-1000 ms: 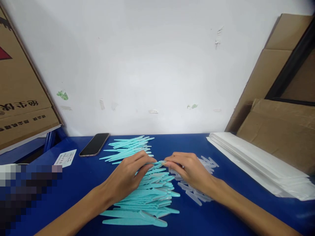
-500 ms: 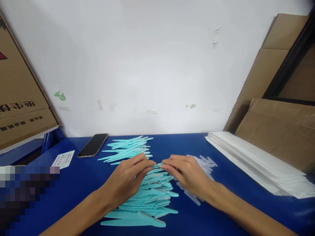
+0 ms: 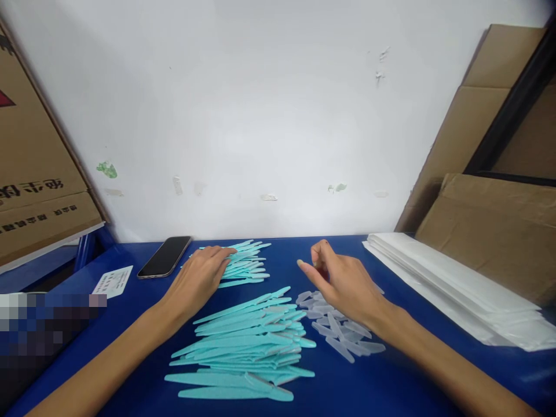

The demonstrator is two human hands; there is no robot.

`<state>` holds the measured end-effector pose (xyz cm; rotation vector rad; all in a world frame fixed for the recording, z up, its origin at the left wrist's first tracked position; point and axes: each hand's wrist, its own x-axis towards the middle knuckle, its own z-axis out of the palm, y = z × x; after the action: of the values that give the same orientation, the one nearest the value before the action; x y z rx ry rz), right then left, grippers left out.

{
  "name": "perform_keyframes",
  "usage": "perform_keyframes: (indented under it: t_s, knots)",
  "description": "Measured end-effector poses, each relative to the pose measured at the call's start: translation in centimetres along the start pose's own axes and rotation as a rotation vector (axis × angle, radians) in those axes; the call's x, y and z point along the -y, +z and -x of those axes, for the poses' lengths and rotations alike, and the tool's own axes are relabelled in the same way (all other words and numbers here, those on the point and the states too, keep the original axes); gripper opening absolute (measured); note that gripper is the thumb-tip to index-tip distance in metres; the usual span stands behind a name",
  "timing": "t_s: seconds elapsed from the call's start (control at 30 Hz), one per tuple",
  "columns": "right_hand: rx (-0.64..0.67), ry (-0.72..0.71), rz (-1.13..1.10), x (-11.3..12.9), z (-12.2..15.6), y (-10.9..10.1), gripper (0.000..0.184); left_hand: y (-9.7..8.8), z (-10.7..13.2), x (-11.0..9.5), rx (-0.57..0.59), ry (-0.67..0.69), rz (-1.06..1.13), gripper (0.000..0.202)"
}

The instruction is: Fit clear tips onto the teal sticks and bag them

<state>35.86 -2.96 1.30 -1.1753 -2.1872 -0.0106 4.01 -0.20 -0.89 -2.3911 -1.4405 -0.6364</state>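
Turquoise sticks [image 3: 237,340], two piles, left hand [image 3: 200,273], grip unclear, right hand [image 3: 345,284], released, one phone [image 3: 165,257]

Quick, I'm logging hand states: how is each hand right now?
Left hand: at the far turquoise sticks; whether it grips one cannot be told.
Right hand: partly open, no object visible in it.

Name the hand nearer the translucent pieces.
Right. The right hand is above the translucent pieces, partly hiding them; the left hand is off to their left, at the far teal pile.
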Motion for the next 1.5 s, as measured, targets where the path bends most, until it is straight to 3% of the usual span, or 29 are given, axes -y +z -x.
perform_keyframes:
  t_s: [0.2, 0.37, 0.5, 0.9, 1.07, 1.27, 1.5]
  knots:
    - [0.005, 0.026, -0.016, -0.3, 0.1, 0.5, 0.025, -0.8, 0.1, -1.6, 0.049, 0.023, 0.084, 0.03]
    - [0.008, 0.044, 0.018, -0.5, 0.1, 0.6, 0.024, -2.3, 0.1, -3.9, 0.267, 0.111, 0.346, 0.022]
    - [0.011, 0.029, 0.035, -0.6, 0.1, 0.7, 0.022, -2.2, 0.4, -4.6, 0.345, 0.09, 0.408, 0.021]
    - [0.073, 0.024, 0.067, -0.5, 0.2, 0.8, 0.017, -2.2, 0.2, -5.0, 0.374, 0.055, 0.43, 0.024]
    - [0.149, 0.047, 0.18, -0.9, -0.3, -0.4, 0.013, -2.3, 0.2, -5.2, 0.344, 0.084, 0.403, 0.025]
    - [0.258, 0.08, 0.301, -4.0, -0.4, -1.1, 0.013, -2.3, 0.4, -5.1, 0.357, 0.049, 0.382, 0.022]
    - [0.521, 0.205, 0.145, -5.8, -0.8, -2.9, 0.015, -2.2, 0.3, -5.2, 0.406, -0.019, 0.331, 0.023]
